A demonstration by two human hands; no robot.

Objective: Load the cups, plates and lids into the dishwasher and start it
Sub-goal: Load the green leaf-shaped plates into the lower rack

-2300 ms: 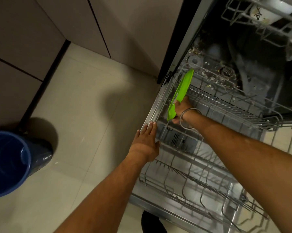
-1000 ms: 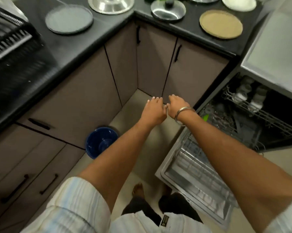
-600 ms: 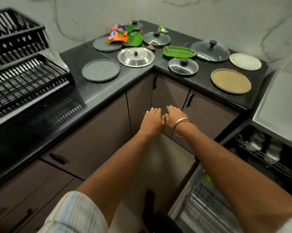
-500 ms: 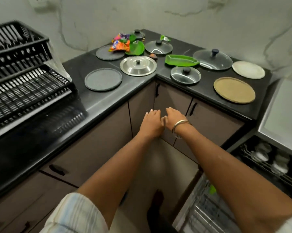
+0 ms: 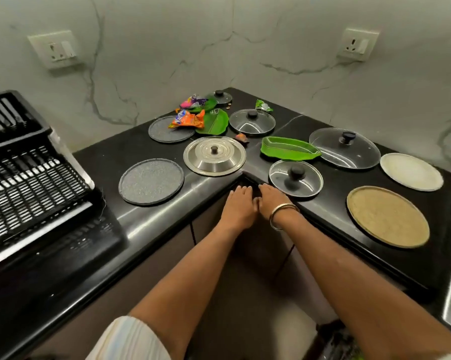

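Small glass lid [image 5: 296, 178] lies flat on desk [image 5: 151, 216] corner, just beyond right hand [image 5: 272, 201]. Steel lid [image 5: 214, 155], big glass lid [image 5: 344, 147], green tray [image 5: 288, 149], grey plate [image 5: 151, 181], tan plate [image 5: 387, 220], white plate [image 5: 411, 171] all lie on desk, unloaded. Left hand [image 5: 238, 203] beside right, touching; both grips empty, fingers straight, palms down at desk edge. Judgement: most loading left; dishwasher out of view, start pending. Black rack [image 5: 24, 175] far left.
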